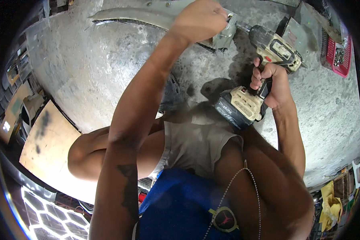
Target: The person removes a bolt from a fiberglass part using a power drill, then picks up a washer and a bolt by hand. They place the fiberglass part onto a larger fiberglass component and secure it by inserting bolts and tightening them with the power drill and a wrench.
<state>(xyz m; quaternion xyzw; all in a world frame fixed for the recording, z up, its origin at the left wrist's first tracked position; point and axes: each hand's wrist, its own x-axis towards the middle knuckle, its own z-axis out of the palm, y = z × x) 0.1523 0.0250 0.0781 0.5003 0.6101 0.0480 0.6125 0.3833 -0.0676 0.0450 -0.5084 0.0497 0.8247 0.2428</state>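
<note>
My right hand (270,82) is wrapped round the grip of a cream and black cordless power tool (274,50) with a large battery at its base. The tool's socket end points left at a grey-green metal part (226,36) on the concrete floor. My left hand (200,22) is closed over the top of that part, close to the socket; its fingertips are mostly turned away, and what they hold is hidden. From the part, a long curved panel (132,15) extends to the left.
A pink basket (343,56) of small metal hardware stands at the right. Beside it lies a greenish plate (302,36). A stained board (48,136) is at the left, and yellow material (330,206) lies at the lower right.
</note>
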